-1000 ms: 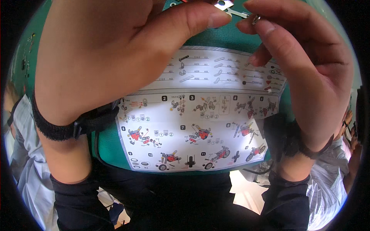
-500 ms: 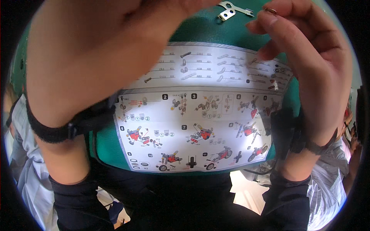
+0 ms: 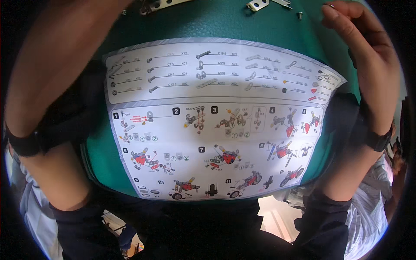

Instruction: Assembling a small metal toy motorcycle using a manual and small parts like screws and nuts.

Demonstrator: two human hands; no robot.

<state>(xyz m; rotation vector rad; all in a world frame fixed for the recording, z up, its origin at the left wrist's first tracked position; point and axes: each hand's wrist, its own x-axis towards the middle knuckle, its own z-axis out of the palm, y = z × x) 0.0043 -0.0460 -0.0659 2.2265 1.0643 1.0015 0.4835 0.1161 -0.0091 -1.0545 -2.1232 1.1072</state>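
Observation:
My right hand (image 3: 353,28) is raised at the upper right, thumb and fingertips pinched on a small metal piece (image 3: 332,6), perhaps a nut. Below and left of those fingertips a short silver screw (image 3: 300,16) stands on the green surface. My left hand (image 3: 82,39) reaches out past the top edge at the upper left; its fingers are cut off from view. Close to it lie a perforated metal strip (image 3: 171,4) and a small shiny piece (image 3: 124,12). A bent metal bracket (image 3: 258,4) and a flat wrench (image 3: 281,3) lie at the top, between the hands.
A printed instruction sheet (image 3: 225,97) with part drawings and motorcycle assembly steps covers the middle of the green padded surface (image 3: 216,26). Black bands circle both wrists. Pale cloth (image 3: 368,221) shows at the right rim.
My left arm has swung left, uncovering the sheet's left part and the metal strip. My right hand has shifted right, still pinching the small piece. The screw now shows.

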